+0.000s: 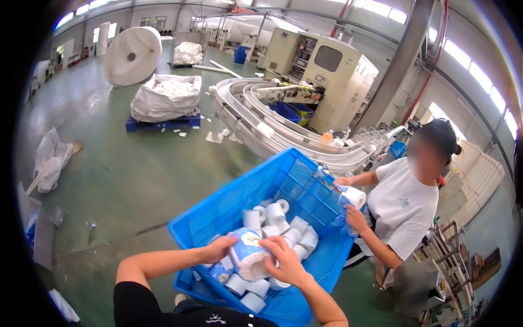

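Over a big blue plastic crate (204, 218), both my hands are closed on a toilet paper roll (248, 245) in a blue and white printed wrapper. My left hand (219, 249) grips its left side, fingers partly hidden. At its right side and near the white lower end is my right hand (284, 261), fingers bent round it. Below lie several bare white toilet paper rolls (293, 236), loosely heaped in the crate. A blue printed wrapper (219, 272) shows beside them, under my left hand.
Across the crate, a co-worker (406, 207) holds a white roll (355, 197) with blue film. A curved conveyor (261, 131) runs behind the crate, beside a beige machine cabinet (332, 76). A full white sack (166, 101) sits on a blue pallet (163, 124), near a huge paper reel (133, 57).
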`<state>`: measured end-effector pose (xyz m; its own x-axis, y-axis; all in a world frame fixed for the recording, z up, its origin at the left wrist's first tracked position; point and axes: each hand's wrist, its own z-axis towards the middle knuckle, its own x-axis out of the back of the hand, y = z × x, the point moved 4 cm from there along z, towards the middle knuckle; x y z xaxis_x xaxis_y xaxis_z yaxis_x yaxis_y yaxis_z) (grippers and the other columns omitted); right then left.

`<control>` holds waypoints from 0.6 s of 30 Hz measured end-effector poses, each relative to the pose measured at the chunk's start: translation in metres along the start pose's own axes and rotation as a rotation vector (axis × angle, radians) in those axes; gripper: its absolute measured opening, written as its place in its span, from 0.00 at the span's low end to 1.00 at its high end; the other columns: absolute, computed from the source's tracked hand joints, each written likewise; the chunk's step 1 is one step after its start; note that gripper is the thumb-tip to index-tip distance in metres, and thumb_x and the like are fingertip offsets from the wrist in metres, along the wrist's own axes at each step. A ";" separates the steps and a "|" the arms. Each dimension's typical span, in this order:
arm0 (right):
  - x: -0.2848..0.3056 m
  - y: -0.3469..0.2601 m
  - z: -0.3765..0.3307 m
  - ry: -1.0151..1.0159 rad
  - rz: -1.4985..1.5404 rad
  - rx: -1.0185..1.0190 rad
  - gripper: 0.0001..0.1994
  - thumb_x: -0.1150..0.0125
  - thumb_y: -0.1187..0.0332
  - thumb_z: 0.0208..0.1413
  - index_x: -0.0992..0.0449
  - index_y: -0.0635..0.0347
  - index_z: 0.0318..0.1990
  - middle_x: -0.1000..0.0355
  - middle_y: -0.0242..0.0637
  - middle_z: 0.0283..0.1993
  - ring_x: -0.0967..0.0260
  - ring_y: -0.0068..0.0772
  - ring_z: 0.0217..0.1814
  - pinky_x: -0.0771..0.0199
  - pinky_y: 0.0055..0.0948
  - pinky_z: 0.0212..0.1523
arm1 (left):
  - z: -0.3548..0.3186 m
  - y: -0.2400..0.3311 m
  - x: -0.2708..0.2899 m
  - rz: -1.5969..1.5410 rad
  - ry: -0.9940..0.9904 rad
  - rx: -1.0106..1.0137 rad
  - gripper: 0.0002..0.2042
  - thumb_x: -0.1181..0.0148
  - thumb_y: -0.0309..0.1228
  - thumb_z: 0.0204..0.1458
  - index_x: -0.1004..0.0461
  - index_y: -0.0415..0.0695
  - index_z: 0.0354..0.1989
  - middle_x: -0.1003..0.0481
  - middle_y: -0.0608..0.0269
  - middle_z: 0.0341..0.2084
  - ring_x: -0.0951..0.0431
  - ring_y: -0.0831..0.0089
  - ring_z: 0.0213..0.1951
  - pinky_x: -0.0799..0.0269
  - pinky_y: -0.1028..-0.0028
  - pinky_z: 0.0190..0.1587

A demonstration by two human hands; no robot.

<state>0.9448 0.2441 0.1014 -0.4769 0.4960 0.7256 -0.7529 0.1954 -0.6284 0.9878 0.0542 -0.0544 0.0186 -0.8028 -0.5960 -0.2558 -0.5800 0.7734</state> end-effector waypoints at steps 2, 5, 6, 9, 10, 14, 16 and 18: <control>-0.034 -0.040 0.034 0.113 0.083 0.121 0.26 0.37 0.72 0.47 0.33 0.57 0.57 0.38 0.46 0.53 0.33 0.41 0.48 0.30 0.31 0.45 | -0.051 0.049 0.016 -0.067 0.006 -0.226 0.26 0.51 0.45 0.61 0.41 0.40 0.60 0.29 0.56 0.52 0.29 0.67 0.53 0.38 0.68 0.60; -0.118 -0.069 0.096 0.020 0.141 0.111 0.31 0.32 0.67 0.46 0.36 0.57 0.59 0.39 0.48 0.52 0.35 0.46 0.50 0.31 0.34 0.49 | -0.127 0.088 0.089 -0.032 0.341 -0.364 0.23 0.51 0.46 0.60 0.32 0.38 0.53 0.26 0.58 0.46 0.26 0.69 0.48 0.33 0.71 0.53; -0.154 -0.086 0.119 -0.023 0.155 0.126 0.31 0.31 0.66 0.46 0.36 0.57 0.59 0.39 0.48 0.52 0.34 0.46 0.50 0.30 0.35 0.48 | -0.159 0.100 0.120 -0.039 0.448 -0.380 0.23 0.50 0.47 0.60 0.31 0.38 0.51 0.25 0.58 0.45 0.26 0.70 0.47 0.32 0.71 0.52; -0.260 -0.144 0.201 -0.147 0.209 0.191 0.29 0.30 0.67 0.42 0.34 0.55 0.54 0.37 0.47 0.46 0.33 0.51 0.47 0.29 0.38 0.45 | -0.252 0.132 0.212 -0.075 0.712 -0.507 0.23 0.48 0.48 0.58 0.28 0.38 0.47 0.24 0.58 0.40 0.24 0.70 0.40 0.29 0.72 0.45; -0.292 -0.163 0.227 -0.210 0.247 0.192 0.29 0.30 0.67 0.40 0.33 0.55 0.53 0.37 0.46 0.45 0.33 0.51 0.47 0.29 0.39 0.45 | -0.282 0.143 0.236 -0.067 0.783 -0.539 0.23 0.48 0.48 0.57 0.28 0.38 0.46 0.24 0.57 0.39 0.23 0.69 0.39 0.28 0.72 0.45; -0.397 -0.255 0.310 -0.397 0.281 0.287 0.29 0.32 0.69 0.35 0.33 0.57 0.51 0.36 0.45 0.44 0.33 0.53 0.44 0.29 0.41 0.44 | -0.388 0.161 0.315 -0.364 0.931 -0.671 0.19 0.48 0.44 0.58 0.27 0.37 0.41 0.24 0.58 0.35 0.23 0.71 0.35 0.28 0.72 0.40; -0.454 -0.261 0.346 -0.432 0.322 0.355 0.29 0.33 0.71 0.35 0.33 0.57 0.51 0.36 0.45 0.44 0.32 0.53 0.43 0.29 0.41 0.44 | -0.425 0.178 0.338 -0.216 1.111 -0.787 0.18 0.48 0.43 0.58 0.27 0.37 0.40 0.24 0.58 0.34 0.23 0.71 0.35 0.28 0.72 0.39; -0.502 -0.260 0.370 -0.439 0.374 0.341 0.30 0.36 0.76 0.34 0.33 0.58 0.52 0.36 0.47 0.49 0.32 0.52 0.46 0.29 0.40 0.46 | -0.444 0.185 0.367 -0.187 1.220 -0.816 0.18 0.48 0.43 0.58 0.27 0.38 0.39 0.24 0.60 0.33 0.23 0.72 0.34 0.29 0.73 0.37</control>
<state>1.2117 -0.3686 0.0039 -0.8196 0.0743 0.5681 -0.5679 -0.2373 -0.7882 1.3764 -0.4091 -0.0344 0.8770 -0.0870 -0.4725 0.4357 -0.2700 0.8586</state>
